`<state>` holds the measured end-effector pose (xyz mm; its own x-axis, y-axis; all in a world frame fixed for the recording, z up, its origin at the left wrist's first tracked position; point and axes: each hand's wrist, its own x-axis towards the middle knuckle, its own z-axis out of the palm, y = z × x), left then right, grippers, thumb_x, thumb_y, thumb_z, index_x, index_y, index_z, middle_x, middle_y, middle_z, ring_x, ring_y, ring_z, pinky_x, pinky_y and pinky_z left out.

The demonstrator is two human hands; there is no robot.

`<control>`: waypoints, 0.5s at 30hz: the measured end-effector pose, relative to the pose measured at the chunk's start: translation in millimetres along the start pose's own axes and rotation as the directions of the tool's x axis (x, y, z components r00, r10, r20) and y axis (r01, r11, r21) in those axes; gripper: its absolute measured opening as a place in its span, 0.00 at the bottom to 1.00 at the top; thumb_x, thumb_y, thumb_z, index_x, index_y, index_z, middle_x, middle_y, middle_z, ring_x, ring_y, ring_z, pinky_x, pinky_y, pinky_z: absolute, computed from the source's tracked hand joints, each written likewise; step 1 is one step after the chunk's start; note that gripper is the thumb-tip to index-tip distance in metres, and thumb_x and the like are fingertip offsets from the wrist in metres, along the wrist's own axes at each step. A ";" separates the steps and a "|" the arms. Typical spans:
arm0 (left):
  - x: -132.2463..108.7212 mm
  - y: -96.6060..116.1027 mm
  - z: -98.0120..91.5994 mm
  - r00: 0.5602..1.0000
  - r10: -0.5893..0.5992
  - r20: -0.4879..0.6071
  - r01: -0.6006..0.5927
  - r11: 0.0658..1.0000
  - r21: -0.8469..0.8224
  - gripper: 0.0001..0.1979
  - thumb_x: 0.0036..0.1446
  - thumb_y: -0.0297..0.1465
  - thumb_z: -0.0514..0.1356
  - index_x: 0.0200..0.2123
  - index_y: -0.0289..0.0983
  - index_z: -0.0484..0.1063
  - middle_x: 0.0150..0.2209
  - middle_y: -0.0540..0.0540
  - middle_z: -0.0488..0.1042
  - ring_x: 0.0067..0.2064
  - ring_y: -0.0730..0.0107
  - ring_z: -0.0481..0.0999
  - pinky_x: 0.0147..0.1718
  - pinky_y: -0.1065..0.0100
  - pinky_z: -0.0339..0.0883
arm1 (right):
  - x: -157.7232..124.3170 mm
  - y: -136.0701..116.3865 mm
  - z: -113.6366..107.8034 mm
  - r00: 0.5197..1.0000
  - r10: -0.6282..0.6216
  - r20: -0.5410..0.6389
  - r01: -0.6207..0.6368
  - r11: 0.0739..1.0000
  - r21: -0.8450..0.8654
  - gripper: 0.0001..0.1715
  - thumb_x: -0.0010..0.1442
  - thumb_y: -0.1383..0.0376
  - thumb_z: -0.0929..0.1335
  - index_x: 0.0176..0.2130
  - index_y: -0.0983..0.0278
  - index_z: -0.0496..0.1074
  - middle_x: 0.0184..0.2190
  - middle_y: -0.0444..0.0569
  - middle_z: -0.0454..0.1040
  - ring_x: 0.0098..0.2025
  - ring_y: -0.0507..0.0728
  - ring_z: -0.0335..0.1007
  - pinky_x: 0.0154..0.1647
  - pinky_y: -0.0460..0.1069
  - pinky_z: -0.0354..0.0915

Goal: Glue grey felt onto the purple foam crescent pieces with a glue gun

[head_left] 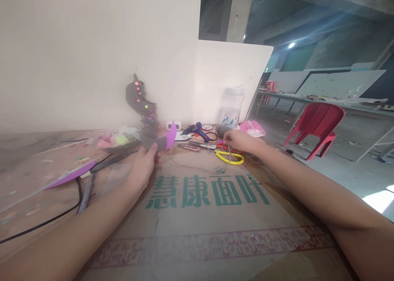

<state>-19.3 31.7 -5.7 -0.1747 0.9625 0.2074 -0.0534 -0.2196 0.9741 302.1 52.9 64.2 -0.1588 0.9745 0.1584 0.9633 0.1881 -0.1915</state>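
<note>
My left hand (145, 164) is closed around a curved crescent-shaped piece (161, 143), grey with a purple tip, held a little above the cardboard. A thin cord (187, 166) runs from near this piece across the cardboard towards the right. My right hand (240, 140) pinches the grey-brown twine, its fingers beside the twine ball (224, 130). Below that hand lie yellow-handled scissors (229, 158), with loops of twine over them. A blue glue gun (196, 130) and a pink craft knife (189, 148) lie between my hands.
A dark decorated crescent (137, 98) hangs on the white board ahead. A water bottle (232, 106) stands behind the twine. To the left are a bowl (118, 146) of coloured bits, a purple crescent piece (72, 175) and a black cable (49, 220). A red chair (320, 125) stands beyond the table.
</note>
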 end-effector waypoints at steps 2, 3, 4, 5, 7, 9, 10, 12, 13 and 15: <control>-0.8 0.7 0.3 1.000 -0.004 0.004 0.004 1.000 0.003 0.18 0.48 0.47 0.59 0.30 0.38 0.65 0.24 0.53 0.66 0.23 0.74 0.64 0.22 0.70 0.57 | 1.4 -1.9 -1.8 0.997 -0.015 -0.077 0.019 0.999 0.047 0.08 0.55 0.69 0.62 0.35 0.64 0.70 0.32 0.51 0.74 0.30 0.55 0.67 0.31 0.48 0.57; -1.0 0.9 0.4 1.000 -0.005 0.005 0.005 1.000 0.003 0.18 0.48 0.47 0.60 0.30 0.38 0.65 0.24 0.53 0.66 0.23 0.74 0.64 0.22 0.70 0.58 | 2.3 -2.7 -2.7 0.994 -0.016 -0.107 0.024 0.997 0.073 0.08 0.57 0.69 0.61 0.36 0.64 0.68 0.32 0.51 0.74 0.31 0.55 0.67 0.31 0.48 0.58; -1.0 0.9 0.4 1.000 -0.006 0.007 0.006 1.000 0.004 0.19 0.48 0.48 0.60 0.31 0.38 0.65 0.24 0.53 0.66 0.23 0.74 0.64 0.22 0.71 0.58 | 3.2 -3.1 -3.7 0.992 -0.012 -0.127 0.025 0.994 0.102 0.07 0.58 0.68 0.61 0.36 0.64 0.67 0.31 0.51 0.74 0.31 0.55 0.67 0.31 0.48 0.58; -1.0 0.7 0.3 1.000 -0.006 0.008 0.006 1.000 0.004 0.19 0.48 0.48 0.60 0.31 0.37 0.65 0.24 0.52 0.66 0.23 0.74 0.64 0.22 0.71 0.58 | 3.8 -3.4 -4.7 0.991 -0.003 -0.137 0.021 0.991 0.134 0.06 0.59 0.67 0.60 0.36 0.64 0.66 0.29 0.50 0.73 0.30 0.55 0.66 0.31 0.48 0.58; -0.7 0.1 -0.1 1.000 -0.008 0.012 0.008 1.000 0.003 0.19 0.48 0.48 0.60 0.31 0.37 0.65 0.24 0.53 0.65 0.23 0.74 0.64 0.22 0.71 0.58 | 4.4 -3.8 -7.4 0.989 0.028 -0.143 0.001 0.980 0.201 0.06 0.60 0.65 0.60 0.35 0.63 0.64 0.24 0.47 0.71 0.25 0.53 0.64 0.27 0.47 0.58; -0.5 -0.9 -0.6 1.000 -0.009 0.016 0.009 1.000 0.007 0.20 0.48 0.48 0.60 0.32 0.37 0.65 0.24 0.53 0.65 0.23 0.75 0.64 0.23 0.72 0.58 | 3.3 -5.4 -11.9 0.986 0.074 -0.152 -0.032 0.965 0.262 0.08 0.61 0.62 0.58 0.36 0.62 0.63 0.19 0.43 0.66 0.21 0.51 0.60 0.23 0.46 0.56; -0.5 -1.4 -0.8 1.000 -0.009 0.016 0.009 1.000 0.010 0.20 0.48 0.48 0.60 0.32 0.37 0.65 0.24 0.53 0.65 0.24 0.75 0.64 0.23 0.72 0.58 | 2.0 -7.1 -15.1 0.983 0.101 -0.155 -0.046 0.945 0.323 0.09 0.62 0.61 0.58 0.36 0.62 0.62 0.18 0.42 0.62 0.19 0.50 0.57 0.21 0.45 0.54; -0.8 -2.3 -1.2 1.000 -0.013 0.020 0.013 1.000 0.014 0.21 0.48 0.49 0.60 0.32 0.37 0.65 0.25 0.52 0.66 0.24 0.74 0.65 0.23 0.72 0.58 | -2.3 -13.3 -23.4 0.978 0.133 -0.159 -0.034 0.861 0.508 0.10 0.62 0.58 0.58 0.36 0.62 0.61 0.17 0.39 0.56 0.17 0.49 0.50 0.18 0.45 0.51; -1.2 -2.6 -1.3 1.000 -0.014 0.020 0.014 1.000 0.013 0.21 0.48 0.49 0.60 0.32 0.37 0.66 0.25 0.52 0.66 0.25 0.74 0.65 0.24 0.72 0.58 | -5.4 -17.7 -28.2 0.977 0.131 -0.168 -0.002 0.793 0.610 0.11 0.61 0.57 0.60 0.35 0.62 0.61 0.17 0.38 0.53 0.16 0.48 0.47 0.18 0.44 0.49; -2.1 -2.8 -1.3 1.000 -0.017 0.026 0.017 1.000 0.009 0.21 0.47 0.49 0.60 0.32 0.37 0.66 0.25 0.53 0.67 0.25 0.74 0.65 0.24 0.71 0.59 | -13.4 -28.5 -38.2 0.970 0.096 -0.225 0.110 0.651 0.751 0.11 0.58 0.56 0.63 0.35 0.62 0.62 0.18 0.37 0.49 0.17 0.47 0.44 0.17 0.44 0.46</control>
<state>-20.0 30.1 -9.0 -0.1485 0.9699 0.1928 -0.0478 -0.2018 0.9783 285.1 29.8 104.5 -0.0129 0.9355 0.3530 0.4469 0.3212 -0.8349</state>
